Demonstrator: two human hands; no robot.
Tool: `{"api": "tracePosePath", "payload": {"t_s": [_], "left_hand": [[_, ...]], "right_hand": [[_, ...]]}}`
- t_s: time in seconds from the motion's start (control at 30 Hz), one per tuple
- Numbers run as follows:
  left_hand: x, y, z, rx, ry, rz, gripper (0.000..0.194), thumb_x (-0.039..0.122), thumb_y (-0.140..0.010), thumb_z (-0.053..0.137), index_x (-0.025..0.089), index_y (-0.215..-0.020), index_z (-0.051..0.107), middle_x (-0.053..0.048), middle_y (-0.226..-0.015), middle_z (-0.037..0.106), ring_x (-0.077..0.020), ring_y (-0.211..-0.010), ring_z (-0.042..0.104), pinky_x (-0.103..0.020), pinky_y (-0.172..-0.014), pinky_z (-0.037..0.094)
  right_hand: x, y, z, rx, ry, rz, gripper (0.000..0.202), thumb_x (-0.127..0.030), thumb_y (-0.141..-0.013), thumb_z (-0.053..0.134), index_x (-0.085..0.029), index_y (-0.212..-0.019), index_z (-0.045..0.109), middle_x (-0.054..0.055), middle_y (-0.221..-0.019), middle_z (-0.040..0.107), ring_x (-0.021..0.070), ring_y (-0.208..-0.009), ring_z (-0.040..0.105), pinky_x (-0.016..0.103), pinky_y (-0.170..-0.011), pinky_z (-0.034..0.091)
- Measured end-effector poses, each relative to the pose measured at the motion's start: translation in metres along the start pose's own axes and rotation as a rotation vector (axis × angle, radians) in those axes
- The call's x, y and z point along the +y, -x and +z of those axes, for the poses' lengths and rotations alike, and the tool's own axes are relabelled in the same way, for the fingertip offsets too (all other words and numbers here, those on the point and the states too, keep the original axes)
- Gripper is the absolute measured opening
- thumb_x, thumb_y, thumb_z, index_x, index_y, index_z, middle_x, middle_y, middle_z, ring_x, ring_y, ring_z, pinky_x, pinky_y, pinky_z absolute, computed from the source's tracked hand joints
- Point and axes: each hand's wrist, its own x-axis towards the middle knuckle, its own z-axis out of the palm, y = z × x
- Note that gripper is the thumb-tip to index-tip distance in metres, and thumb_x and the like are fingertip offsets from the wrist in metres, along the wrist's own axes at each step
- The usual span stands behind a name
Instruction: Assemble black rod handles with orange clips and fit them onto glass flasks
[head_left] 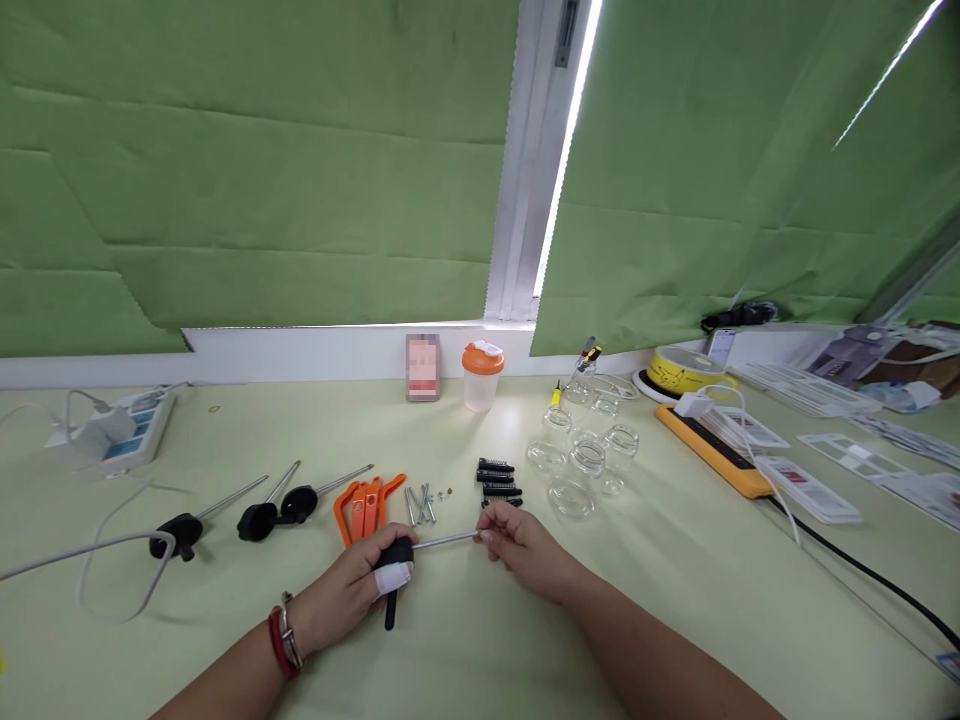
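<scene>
My left hand [367, 568], with white tape on one finger, is closed around the black head of a metal rod [442, 541]. A narrow black piece [391, 610] sticks out below that hand. At the rod's far end, the fingers of my right hand [521, 545] pinch the tip; whether a small part is between them is hidden. Just beyond my left hand lie orange curved handles [367, 508] and several long screws [424, 503]. Small black parts with springs or teeth [498, 478] lie in a stack beyond my right hand.
Similar black-headed rods [259, 518] lie at left, by a white cable [127, 540] and a power strip [142, 435]. Clear glass jars [587, 460] stand right of centre. Behind are an orange-lidded cup [481, 385] and a phone [422, 368]. An orange-and-black power strip [712, 452] lies right.
</scene>
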Motion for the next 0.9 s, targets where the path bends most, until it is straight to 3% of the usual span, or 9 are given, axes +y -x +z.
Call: {"api": "tracePosePath", "payload": {"t_s": [0.3,0.9], "left_hand": [[-0.0022,0.0009,-0.0008,-0.004,-0.004,0.001,0.026,0.039,-0.088,0.048,0.023,-0.107,0.048,0.004,-0.074,0.04,-0.0121,-0.063,0.039,-0.024,-0.057,0.036],[0.0038,0.0,0.0003,0.005,-0.02,0.012,0.024,0.04,-0.087,0.049,0.022,-0.104,0.05,0.004,-0.074,0.039,-0.0124,-0.064,0.038,-0.023,-0.057,0.036]], "right_hand": [[0.0046,-0.0007,-0.0012,-0.001,0.05,0.027,0.016,-0.033,-0.089,0.046,-0.02,-0.085,0.053,-0.001,-0.071,0.053,0.0098,-0.057,0.039,0.021,-0.052,0.032],[-0.0044,0.0005,-0.0012,0.015,0.101,0.084,0.03,-0.045,-0.089,0.045,-0.018,-0.083,0.057,0.0,-0.068,0.051,0.0103,-0.058,0.04,0.022,-0.053,0.033]]}}
